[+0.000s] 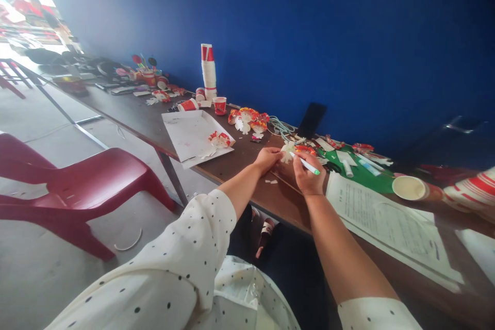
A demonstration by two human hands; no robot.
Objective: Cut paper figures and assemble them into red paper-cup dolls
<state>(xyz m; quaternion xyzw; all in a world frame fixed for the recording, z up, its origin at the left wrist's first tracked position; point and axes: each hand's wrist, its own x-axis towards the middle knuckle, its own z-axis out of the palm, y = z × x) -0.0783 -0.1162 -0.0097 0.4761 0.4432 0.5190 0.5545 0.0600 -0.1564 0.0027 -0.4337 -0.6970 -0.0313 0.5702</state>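
Observation:
My right hand (309,175) is closed round a white marker with a green end (308,164), its tip close to a white paper cut-out (287,151). The cut-out has a petal-like edge, and my left hand (268,160) pinches it from the left side. Whether the tip touches the paper I cannot tell. Just beyond my hands lie red-and-white cut paper cup pieces (247,119). A green mat (367,179) with paper scraps and a glue-stick-like tube (347,168) is right of my right hand.
A white tray (185,131) holds a cut-out at the left. Behind it rise stacked paper cups (209,75). Printed sheets (386,221) and an open cup (409,187) are at the right. A dark phone (311,119) leans on the blue partition (290,36). A red chair (100,180) stands left.

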